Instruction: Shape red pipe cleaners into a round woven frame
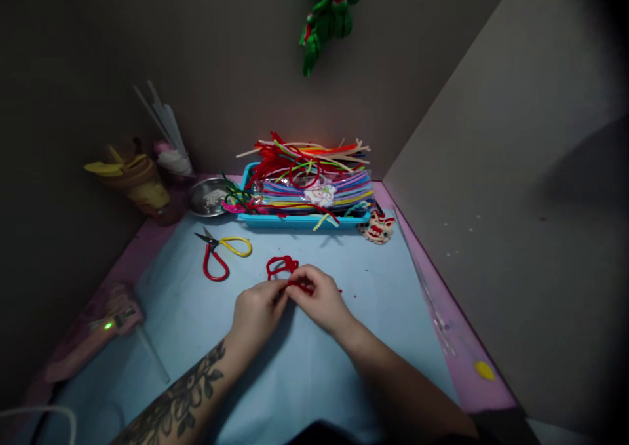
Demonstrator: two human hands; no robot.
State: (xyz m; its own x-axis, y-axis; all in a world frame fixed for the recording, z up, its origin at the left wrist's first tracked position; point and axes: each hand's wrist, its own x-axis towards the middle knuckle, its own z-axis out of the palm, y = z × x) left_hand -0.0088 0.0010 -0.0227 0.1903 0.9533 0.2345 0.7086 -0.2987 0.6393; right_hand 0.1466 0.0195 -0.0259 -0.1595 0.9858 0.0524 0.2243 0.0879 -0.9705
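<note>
My left hand (258, 312) and my right hand (319, 297) meet fingertip to fingertip over a pale blue mat (295, 366). Both are closed in a pinch on a red pipe cleaner (281, 266), whose bent loop sticks out beyond my fingers toward the far side. Part of the red stem is hidden under my right fingers. Scissors (221, 251) with one red and one yellow handle lie just left of the loop, apart from my hands.
A blue tray (299, 220) heaped with coloured pipe cleaners stands at the back. A small metal dish (207, 197) and a cup of sticks (142, 183) sit back left. A pink device with a green light (105, 324) lies left. Grey walls enclose the desk.
</note>
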